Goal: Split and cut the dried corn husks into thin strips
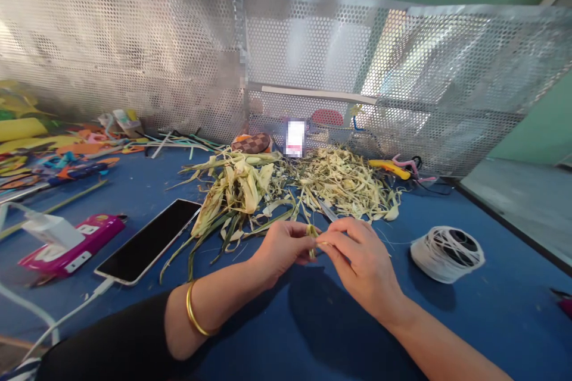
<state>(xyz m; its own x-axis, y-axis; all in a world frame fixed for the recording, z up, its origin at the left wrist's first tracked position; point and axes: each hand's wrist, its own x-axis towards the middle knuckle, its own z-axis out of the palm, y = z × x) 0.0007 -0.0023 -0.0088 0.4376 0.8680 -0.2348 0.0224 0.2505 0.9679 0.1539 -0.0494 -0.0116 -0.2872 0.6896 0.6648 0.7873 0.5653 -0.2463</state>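
Both my hands meet over the front of the blue table. My left hand (282,249), with a gold bangle on the wrist, is closed in a pinch around a small folded strip of corn husk (311,235). Against it, the fingertips of my right hand (360,256) are pinched on the strip's end. A pointed metal blade (328,211) sticks out just beyond my right fingers; whether that hand holds it I cannot tell. Behind the hands lie a bunch of whole husks (243,184) and a heap of shredded husk pieces (348,181).
A spool of white thread (447,255) stands at right. To the left are a charging phone (149,241) and a magenta power strip (74,247). Coloured scraps (75,146) cover the far left. A perforated metal screen (308,41) closes off the back, near a yellow-handled tool (389,169).
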